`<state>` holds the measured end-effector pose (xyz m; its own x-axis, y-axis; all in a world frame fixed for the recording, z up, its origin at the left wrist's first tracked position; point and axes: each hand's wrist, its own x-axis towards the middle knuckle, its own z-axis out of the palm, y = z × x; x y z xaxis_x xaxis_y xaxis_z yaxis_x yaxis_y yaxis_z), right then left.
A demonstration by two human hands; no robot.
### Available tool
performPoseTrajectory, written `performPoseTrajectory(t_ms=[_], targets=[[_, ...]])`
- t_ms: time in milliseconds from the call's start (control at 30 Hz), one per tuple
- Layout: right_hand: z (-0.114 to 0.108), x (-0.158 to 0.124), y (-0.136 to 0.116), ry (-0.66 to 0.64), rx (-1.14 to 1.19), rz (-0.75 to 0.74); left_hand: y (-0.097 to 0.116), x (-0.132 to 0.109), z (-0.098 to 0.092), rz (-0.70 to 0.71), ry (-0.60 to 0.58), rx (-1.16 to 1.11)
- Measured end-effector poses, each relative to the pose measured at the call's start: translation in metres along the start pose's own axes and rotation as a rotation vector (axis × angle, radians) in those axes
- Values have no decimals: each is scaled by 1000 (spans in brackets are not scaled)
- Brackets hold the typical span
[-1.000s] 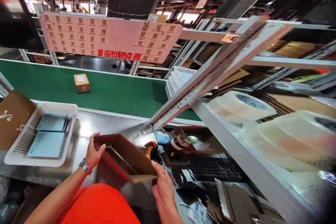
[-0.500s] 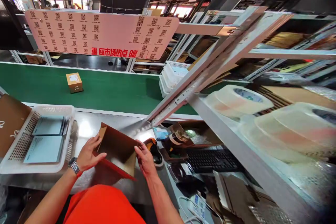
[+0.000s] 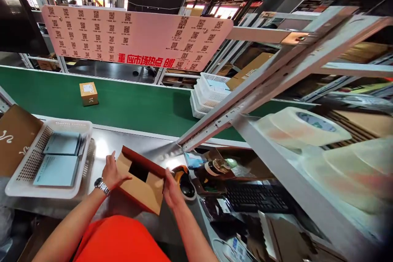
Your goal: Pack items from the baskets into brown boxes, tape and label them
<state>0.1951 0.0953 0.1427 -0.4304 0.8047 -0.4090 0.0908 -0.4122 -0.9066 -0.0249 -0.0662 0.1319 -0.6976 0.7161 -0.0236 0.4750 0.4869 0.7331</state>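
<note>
A brown cardboard box (image 3: 139, 190) is tilted in front of me over the metal bench, with its end flaps folded inward and a dark gap between them. My left hand (image 3: 113, 174) grips its left end, the thumb lying over the flap. At the right end, my right hand (image 3: 172, 188) is closed on the edge, some fingers hidden behind the cardboard. Left of the box, a white plastic basket (image 3: 87, 159) holds light-blue flat boxes (image 3: 58, 170). A yellow-and-black scanner (image 3: 186, 184) stands just beyond my right hand.
Behind the bench runs a green conveyor belt (image 3: 138, 108) carrying a small carton (image 3: 89, 94) and stacked white baskets (image 3: 199, 102). A slanted metal post (image 3: 221, 120) rises at right. Tape rolls (image 3: 303, 129) sit on a shelf above a keyboard (image 3: 258, 197). A large carton (image 3: 18, 139) leans at left.
The box's end flaps, upright before, now lie folded inward across the opening. Both hands stay at its ends. The view has shifted slightly.
</note>
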Motion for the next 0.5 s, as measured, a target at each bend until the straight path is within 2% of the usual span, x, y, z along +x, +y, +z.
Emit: performPoseTrajectory(t_ms=[67,133,233,333,433,500], targets=[[-3,-2,4,-20,158,19,-7,-2,6,-88,34,-57],[-7,-7,12,-37,239,11,-11,-3,7,-177,-24,-128],[-12,-14,30,-16,191,-13,-12,-1,4,-255,-118,-199],[-15,-16,49,57,184,-75,-10,3,0,-252,-175,-180],[-23,-6,59,-8,161,-67,-7,4,-4,-191,-213,-182],[-35,10,62,19,82,-67,-7,4,-5,-173,-230,-213]])
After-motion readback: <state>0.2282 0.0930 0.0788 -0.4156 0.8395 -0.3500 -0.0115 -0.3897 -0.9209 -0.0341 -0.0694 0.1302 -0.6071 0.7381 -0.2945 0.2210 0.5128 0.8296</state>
